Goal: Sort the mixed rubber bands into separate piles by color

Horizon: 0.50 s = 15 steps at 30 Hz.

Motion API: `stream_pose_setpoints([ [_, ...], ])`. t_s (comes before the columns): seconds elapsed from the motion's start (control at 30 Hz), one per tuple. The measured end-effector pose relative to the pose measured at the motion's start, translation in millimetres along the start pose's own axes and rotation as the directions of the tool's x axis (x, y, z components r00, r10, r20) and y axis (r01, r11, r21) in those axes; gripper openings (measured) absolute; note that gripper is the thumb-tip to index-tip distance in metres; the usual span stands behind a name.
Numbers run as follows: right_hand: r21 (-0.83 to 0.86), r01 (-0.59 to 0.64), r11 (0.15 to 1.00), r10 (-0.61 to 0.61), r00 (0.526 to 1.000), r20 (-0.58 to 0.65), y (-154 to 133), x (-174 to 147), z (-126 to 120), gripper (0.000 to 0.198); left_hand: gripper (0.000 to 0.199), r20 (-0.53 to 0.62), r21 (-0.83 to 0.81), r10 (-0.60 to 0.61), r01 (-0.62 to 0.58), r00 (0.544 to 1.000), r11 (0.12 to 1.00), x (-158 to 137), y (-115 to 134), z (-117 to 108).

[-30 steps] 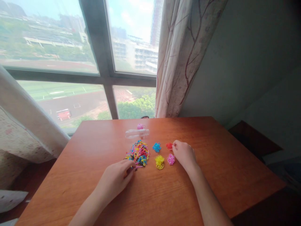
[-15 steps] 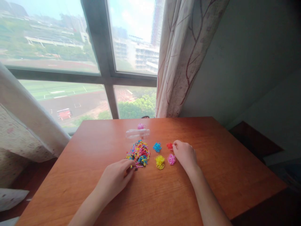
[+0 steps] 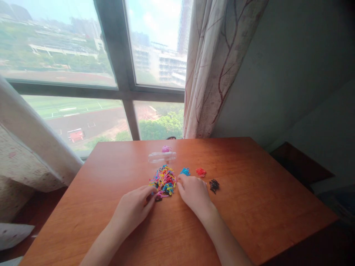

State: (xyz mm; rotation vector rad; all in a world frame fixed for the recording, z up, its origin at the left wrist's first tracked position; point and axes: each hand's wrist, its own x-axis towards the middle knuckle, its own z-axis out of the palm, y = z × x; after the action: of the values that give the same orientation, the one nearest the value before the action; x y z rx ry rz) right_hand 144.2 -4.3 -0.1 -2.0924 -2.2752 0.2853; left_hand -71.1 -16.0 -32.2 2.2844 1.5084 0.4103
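Note:
A pile of mixed-colour rubber bands (image 3: 164,181) lies in the middle of the wooden table. My left hand (image 3: 136,203) rests at its near left edge, thumb and forefinger closed on rubber bands there. At the pile's right side is my right hand (image 3: 195,193), fingers bent, with a small gap between thumb and forefinger and nothing visible in it. Past its fingertips sits a small blue heap of bands (image 3: 185,171). A red heap (image 3: 201,172) and a black heap (image 3: 214,186) lie to the right. My right hand covers the yellow heap and nearly all of the pink one.
Behind the pile lie a clear plastic container (image 3: 162,157) and a round purple object (image 3: 165,149). The wooden table (image 3: 263,207) ends at a window (image 3: 124,92), with a patterned curtain (image 3: 208,74) on its right and another curtain (image 3: 36,140) on the left.
My right hand has moved left from the red heap to the mixed pile, uncovering the red and black heaps and covering the yellow one. My left hand has shifted slightly at the pile's edge.

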Motion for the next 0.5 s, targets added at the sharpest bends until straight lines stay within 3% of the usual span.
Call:
stream_pose_setpoints([
  [0.3,0.033,0.023,0.999,-0.024,0.999,0.028,-13.6,-12.6,6.3,0.014,0.027,-0.044,0.024,-0.074,0.076,0.996,0.997,-1.3,-4.0,-6.7],
  [0.5,0.116,0.04,0.993,-0.034,0.998,-0.049,-19.4,-28.0,22.3,0.01,0.028,-0.025,0.045,-0.119,0.12,0.993,0.992,-0.6,-5.2,-9.6],
])
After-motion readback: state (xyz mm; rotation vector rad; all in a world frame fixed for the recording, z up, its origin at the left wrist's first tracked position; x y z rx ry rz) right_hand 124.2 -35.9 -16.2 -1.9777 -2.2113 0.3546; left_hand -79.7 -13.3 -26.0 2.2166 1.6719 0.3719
